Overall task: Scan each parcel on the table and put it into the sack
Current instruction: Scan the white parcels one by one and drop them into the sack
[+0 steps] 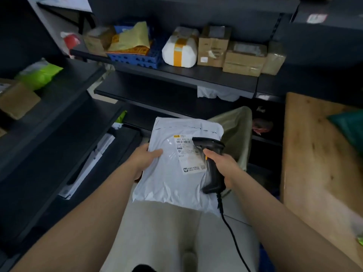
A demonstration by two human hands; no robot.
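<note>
A white plastic mailer parcel [170, 169] with a printed shipping label [188, 154] is held flat in front of me. My left hand [144, 159] grips its left edge, thumb on top. My right hand [222, 163] holds a black corded barcode scanner [210, 163] by the handle, its head over the label's barcodes. Behind the parcel stands a grey-green sack [238, 134], its mouth partly hidden by the parcel. The wooden table [318, 163] lies to my right, with a dark green parcel [349, 126] at its far edge.
Dark shelves [176, 75] ahead carry cardboard boxes [243, 57], a white taped bundle [179, 50] and a blue crate [135, 57]. More shelving on the left holds a green bag [39, 73] and a box. The scanner's cable [231, 232] trails down past my legs.
</note>
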